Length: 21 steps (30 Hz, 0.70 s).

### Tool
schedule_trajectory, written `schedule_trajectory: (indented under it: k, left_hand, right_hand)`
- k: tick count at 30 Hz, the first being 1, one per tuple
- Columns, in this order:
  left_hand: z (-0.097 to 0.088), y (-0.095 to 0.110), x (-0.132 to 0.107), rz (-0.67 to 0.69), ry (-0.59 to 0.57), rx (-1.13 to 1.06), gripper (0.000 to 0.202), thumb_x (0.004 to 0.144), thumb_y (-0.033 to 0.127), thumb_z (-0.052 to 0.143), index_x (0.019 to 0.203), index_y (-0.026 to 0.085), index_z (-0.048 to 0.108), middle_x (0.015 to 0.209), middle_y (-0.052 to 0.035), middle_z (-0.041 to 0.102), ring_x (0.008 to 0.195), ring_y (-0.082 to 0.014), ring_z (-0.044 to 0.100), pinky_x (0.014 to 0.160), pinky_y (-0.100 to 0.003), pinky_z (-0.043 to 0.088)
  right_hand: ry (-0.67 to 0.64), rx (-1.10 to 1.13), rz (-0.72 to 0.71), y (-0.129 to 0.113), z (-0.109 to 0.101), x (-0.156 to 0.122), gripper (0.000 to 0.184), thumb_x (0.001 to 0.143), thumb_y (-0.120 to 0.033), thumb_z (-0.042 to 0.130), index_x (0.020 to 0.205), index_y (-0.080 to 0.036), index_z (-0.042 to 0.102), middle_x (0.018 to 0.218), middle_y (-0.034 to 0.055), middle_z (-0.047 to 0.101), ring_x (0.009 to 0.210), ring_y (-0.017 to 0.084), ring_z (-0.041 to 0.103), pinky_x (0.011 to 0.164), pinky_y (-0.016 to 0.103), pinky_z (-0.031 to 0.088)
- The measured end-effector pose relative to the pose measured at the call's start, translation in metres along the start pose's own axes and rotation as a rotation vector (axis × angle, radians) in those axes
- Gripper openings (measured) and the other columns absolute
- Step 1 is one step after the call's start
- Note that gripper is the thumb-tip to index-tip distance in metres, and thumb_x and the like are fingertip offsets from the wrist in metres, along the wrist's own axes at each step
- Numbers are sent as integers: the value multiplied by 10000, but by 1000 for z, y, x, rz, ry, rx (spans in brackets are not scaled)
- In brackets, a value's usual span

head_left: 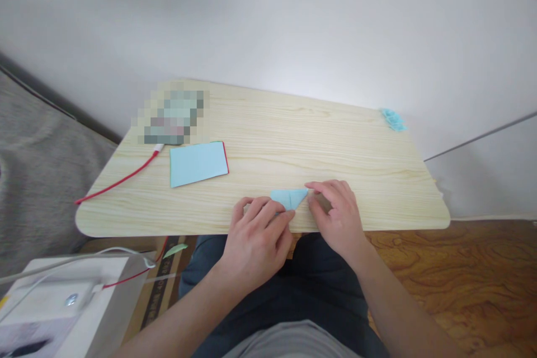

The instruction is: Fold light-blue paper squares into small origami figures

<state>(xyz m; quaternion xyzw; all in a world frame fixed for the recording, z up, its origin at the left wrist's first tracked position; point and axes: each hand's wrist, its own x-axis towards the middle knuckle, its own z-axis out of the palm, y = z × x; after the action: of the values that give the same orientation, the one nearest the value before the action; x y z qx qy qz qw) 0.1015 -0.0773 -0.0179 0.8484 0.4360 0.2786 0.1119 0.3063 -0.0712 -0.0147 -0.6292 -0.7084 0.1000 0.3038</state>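
Note:
A small light blue paper, folded into a triangle, lies near the front edge of the pale wooden table. My left hand rests on its lower left part, fingers curled and pressing down on it. My right hand pinches the paper's right corner with the fingertips. Both forearms reach in from below over my lap.
A stack of light blue paper sheets lies to the left on the table. A red cable runs off the table's left edge. A folded blue paper piece sits at the far right corner. A white box stands at the lower left.

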Motion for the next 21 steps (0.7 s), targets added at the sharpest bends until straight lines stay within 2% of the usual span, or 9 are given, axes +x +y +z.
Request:
schedule_trajectory:
  k: [4,7,14,21]
  left_hand:
    - [1,0,0,2,29,-1,221,881,166,622,1038,269,739,1017,-53,717,1059,-261,598,1002,-493,366]
    - [-1,1,2,-24,38,20,188,888,181,619,1004,273,736,1032,-38,724,1073,-260,599,1020,-491,358]
    - [-2,7,16,-119,20,90,233,923,289,604,1137,265,694,1020,-60,729,1072,-292,598,1000,-518,349]
    - [1,8,18,-152,54,79,161,909,270,627,1052,257,699,997,-59,721,1054,-290,589,972,-510,357]
  right_hand:
    - [-94,-7,-63,6,-8,13,129,880,-201,673,967,-274,734,982,56,681,994,272,584,912,458,454]
    - [-136,21,-94,11,-13,18,93,872,-196,687,923,-264,726,962,51,675,980,261,585,901,443,464]
    - [-207,39,-127,15,-20,14,71,868,-219,715,904,-276,737,1009,42,669,1012,251,578,922,436,462]
    - [-201,7,-199,24,-26,2,121,908,-290,684,970,-337,778,1128,36,684,1096,257,587,965,460,445]
